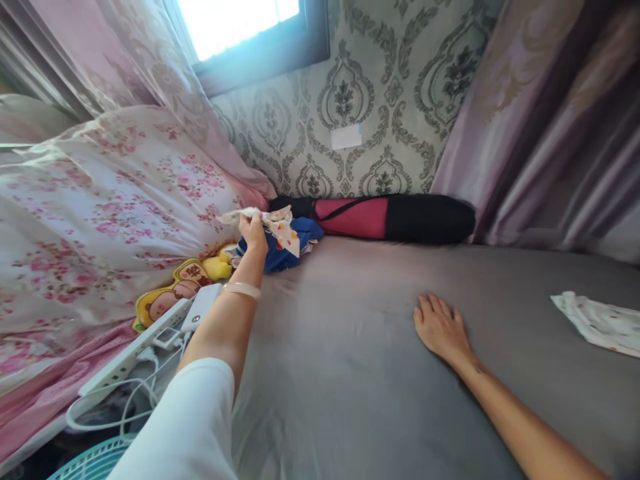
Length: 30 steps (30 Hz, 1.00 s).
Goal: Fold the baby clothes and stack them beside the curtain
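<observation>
My left hand (253, 230) reaches far forward to the head of the bed and grips a small white patterned cloth (280, 230), lifted above a crumpled blue garment (285, 257). A pale band circles that wrist. My right hand (440, 327) lies flat, palm down, fingers spread, on the grey bed sheet (350, 360), holding nothing.
A floral pink quilt (100, 220) is heaped at the left. A yellow cartoon toy (180, 287), a white power strip (140, 347) with cables and a teal fan (90, 463) sit by the left edge. A red-and-black long bag (395, 217) lies against the wall. Another white cloth (600, 323) rests at right.
</observation>
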Available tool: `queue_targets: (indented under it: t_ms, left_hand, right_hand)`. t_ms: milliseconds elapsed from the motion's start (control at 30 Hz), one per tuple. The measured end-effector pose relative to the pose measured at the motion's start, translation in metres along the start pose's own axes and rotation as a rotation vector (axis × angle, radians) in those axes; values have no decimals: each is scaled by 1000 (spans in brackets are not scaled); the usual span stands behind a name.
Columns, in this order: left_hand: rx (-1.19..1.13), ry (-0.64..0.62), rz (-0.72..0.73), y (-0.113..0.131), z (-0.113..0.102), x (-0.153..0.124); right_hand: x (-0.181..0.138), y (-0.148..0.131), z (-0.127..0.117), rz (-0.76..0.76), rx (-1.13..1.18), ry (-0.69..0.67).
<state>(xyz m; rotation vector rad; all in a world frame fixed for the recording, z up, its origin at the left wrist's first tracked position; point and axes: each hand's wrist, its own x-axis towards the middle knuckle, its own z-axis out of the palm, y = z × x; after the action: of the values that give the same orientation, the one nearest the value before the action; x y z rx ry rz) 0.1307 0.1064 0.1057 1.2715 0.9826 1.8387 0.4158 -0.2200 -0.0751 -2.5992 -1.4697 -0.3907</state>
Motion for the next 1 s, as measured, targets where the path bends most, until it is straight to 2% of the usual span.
queue_targets:
  t_ms: [67, 133, 200, 300, 400, 500, 600, 700, 800, 867, 1000]
  left_hand:
    - [-115, -125, 70, 20, 19, -7]
    - [-237, -430, 61, 42, 33, -25]
    - [-282, -743, -33, 62, 41, -52]
    - [-127, -1105, -231, 78, 40, -100]
    - [124, -1370, -321, 69, 33, -141]
    - [209, -1390, -324, 40, 24, -169]
    - [183, -1381, -419, 16, 12, -185]
    - [128, -1393, -535, 11, -1, -188]
    - [83, -1377, -601, 19, -10, -189]
    - [91, -1360, -638, 25, -13, -191]
    - [100, -1307, -670, 34, -17, -197]
  right_hand:
    - [-1, 0, 0, 1, 11, 19]
    - [-1, -1, 0, 6, 28, 21]
    - [-1, -1, -1, 15, 48, 1]
    - [-1, -2, -5, 26, 94, -47]
    - [0, 2, -7, 18, 177, -85]
    - [3, 14, -7, 5, 330, -116]
    - [10, 34, -12, 33, 603, -180]
    - [14, 51, -26, 101, 769, -175]
    - [10, 54, -44, 152, 695, -49]
    - [4, 49, -54, 43, 672, -28]
    - [-9, 32, -63, -226, 749, -278]
